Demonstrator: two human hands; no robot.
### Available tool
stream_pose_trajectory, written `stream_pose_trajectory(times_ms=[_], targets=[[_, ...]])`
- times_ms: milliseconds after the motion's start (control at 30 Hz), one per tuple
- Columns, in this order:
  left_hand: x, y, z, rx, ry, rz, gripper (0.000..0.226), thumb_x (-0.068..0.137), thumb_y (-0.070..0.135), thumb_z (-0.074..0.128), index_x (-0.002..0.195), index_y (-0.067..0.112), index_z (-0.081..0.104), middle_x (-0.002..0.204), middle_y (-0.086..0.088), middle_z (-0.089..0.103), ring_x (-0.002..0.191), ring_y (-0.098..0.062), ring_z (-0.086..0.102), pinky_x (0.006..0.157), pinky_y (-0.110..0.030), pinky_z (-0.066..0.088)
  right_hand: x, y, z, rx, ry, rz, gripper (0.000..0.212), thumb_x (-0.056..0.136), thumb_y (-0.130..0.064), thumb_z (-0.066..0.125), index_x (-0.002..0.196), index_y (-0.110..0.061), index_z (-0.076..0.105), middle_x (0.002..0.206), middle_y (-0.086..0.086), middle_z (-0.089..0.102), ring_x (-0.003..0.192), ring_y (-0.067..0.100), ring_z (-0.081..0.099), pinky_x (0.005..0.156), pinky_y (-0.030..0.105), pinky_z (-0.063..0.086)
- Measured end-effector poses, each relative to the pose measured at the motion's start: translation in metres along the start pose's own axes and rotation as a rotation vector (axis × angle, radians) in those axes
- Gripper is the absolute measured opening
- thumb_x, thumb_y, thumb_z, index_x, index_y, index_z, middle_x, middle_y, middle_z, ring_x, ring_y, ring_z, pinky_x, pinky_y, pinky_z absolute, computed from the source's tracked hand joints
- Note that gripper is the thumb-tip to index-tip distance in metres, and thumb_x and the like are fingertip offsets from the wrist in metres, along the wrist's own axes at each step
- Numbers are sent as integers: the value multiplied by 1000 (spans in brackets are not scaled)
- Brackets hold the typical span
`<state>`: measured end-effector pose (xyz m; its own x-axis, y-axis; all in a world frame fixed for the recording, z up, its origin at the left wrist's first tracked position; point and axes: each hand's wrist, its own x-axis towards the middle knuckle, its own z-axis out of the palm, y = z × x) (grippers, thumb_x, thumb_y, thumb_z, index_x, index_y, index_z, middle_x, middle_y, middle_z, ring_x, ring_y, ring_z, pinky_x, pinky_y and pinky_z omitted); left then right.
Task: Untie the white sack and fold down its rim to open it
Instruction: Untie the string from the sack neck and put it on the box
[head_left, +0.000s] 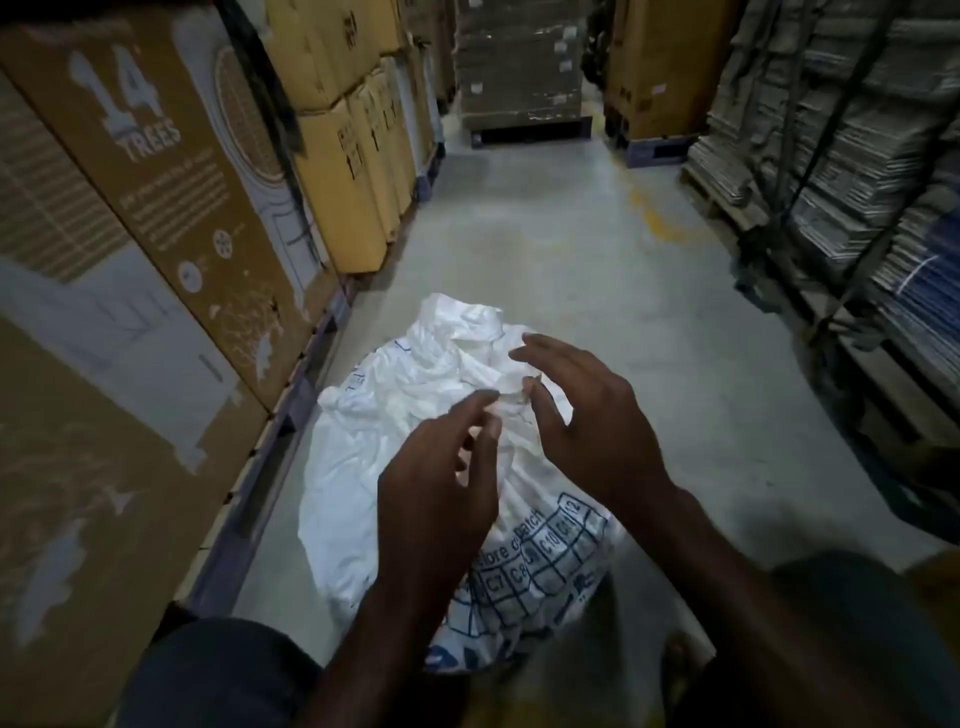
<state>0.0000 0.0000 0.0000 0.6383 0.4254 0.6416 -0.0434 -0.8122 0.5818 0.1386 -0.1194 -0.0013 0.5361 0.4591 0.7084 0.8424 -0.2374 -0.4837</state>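
A white sack (395, 415) with a blue printed grid lies on the grey floor in front of me, its top crumpled and bunched toward the far end. My left hand (441, 478) hovers over the middle of the sack with fingers spread and curled, its fingertips close to the bunched knot (511, 387). My right hand (587, 415) is just right of it, fingers apart, with thumb and forefinger at the same knot of fabric. Whether either hand pinches the fabric is hard to tell; both look apart and holding nothing.
Tall cardboard boxes (171, 218) on a pallet line the left side, close to the sack. Stacks of flattened cartons (852, 171) stand on the right. More boxes and a wrapped pallet (519, 67) close the aisle's far end. My knees frame the bottom edge.
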Motion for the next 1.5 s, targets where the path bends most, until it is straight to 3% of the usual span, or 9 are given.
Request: stream_pose_trajectory(times_ms=[200, 367, 500, 600, 700, 833, 967, 1267, 1500], targets=[[-33, -11, 24, 18, -327, 183, 21, 104, 22, 68, 123, 23, 75, 110, 9, 78, 90, -2, 69, 74, -33, 62, -10, 17, 8, -10, -26, 46, 30, 102, -6, 64, 130, -17, 72, 143, 0, 65, 133, 16, 61, 109, 39, 51], [-53, -37, 59, 66, -573, 250, 45, 98, 21, 72, 141, 32, 65, 157, 10, 54, 138, -14, 57, 99, -37, 62, -4, 23, 13, 87, -45, -20, 33, 101, 1, 63, 131, -10, 70, 148, 3, 61, 135, 15, 61, 103, 42, 56], [-42, -63, 65, 73, -528, 247, 63, 93, 1, 78, 147, 27, 59, 170, -1, 35, 158, -15, 31, 111, -31, 49, 1, 28, 16, 205, -19, 17, 38, 101, 5, 62, 135, -10, 68, 151, 1, 59, 138, 12, 59, 99, 37, 60], [-15, -73, 58, 137, -412, 197, 60, 90, -8, 74, 141, 21, 67, 168, -5, 42, 154, -25, 41, 112, -42, 54, 5, 42, 26, 254, -21, 67, 39, 102, 4, 62, 138, -8, 66, 152, 1, 59, 138, 12, 59, 101, 37, 59], [9, -83, 52, 263, -316, 259, 55, 85, 0, 81, 135, 21, 72, 165, -7, 49, 147, -34, 46, 115, -48, 42, 5, 57, 41, 257, -151, 59, 46, 105, -1, 59, 150, -11, 57, 156, -2, 56, 144, 10, 52, 110, 41, 53], [37, -98, 40, 421, -267, 316, 53, 87, 10, 78, 137, 28, 72, 168, -1, 45, 151, -31, 40, 116, -49, 30, 6, 70, 58, 189, -256, 126, 55, 106, -9, 58, 158, -24, 47, 159, -12, 51, 140, 8, 55, 117, 29, 44], [54, -119, 33, 482, -317, 284, 61, 91, 12, 66, 147, 35, 62, 172, 7, 38, 149, -30, 44, 109, -51, 30, 3, 82, 82, 191, -320, 141, 51, 106, -13, 60, 156, -22, 50, 157, -7, 54, 145, 7, 50, 120, 34, 42], [57, -147, 36, 242, -305, 126, 73, 84, -12, 58, 144, 28, 63, 167, 8, 46, 133, -25, 50, 104, -59, 45, -13, 81, 140, 76, -407, 146, 41, 104, -17, 63, 145, -21, 62, 145, 3, 65, 133, 19, 62, 110, 38, 51], [57, -174, 45, 187, -288, 92, 65, 85, -17, 55, 133, 24, 71, 164, 9, 49, 122, -27, 50, 104, -54, 48, -3, 78, 159, -44, -408, 168, 18, 105, -23, 60, 113, -22, 75, 116, -11, 58, 87, 10, 67, 77, 34, 55]])
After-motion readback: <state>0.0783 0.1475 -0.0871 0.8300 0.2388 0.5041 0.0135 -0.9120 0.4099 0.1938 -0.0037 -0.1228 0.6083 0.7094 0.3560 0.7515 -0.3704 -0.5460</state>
